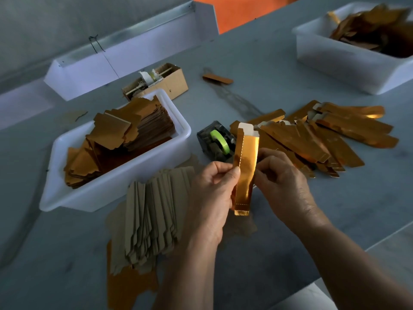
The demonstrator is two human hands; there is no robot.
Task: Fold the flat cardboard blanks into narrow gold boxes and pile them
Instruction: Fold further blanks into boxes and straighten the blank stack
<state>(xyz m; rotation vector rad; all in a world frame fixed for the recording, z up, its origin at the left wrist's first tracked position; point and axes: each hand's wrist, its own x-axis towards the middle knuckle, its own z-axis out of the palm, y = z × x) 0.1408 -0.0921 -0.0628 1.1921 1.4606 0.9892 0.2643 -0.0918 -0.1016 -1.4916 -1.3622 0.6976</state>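
Both hands hold one narrow gold box [244, 166] upright: the left hand [210, 193] pinches its left edge, the right hand [281, 175] grips its right side.

We cannot see the far white bin [348, 61] whole; the right edge cuts it. The left hand [210, 193] hides the box's [244, 166] lower left side.
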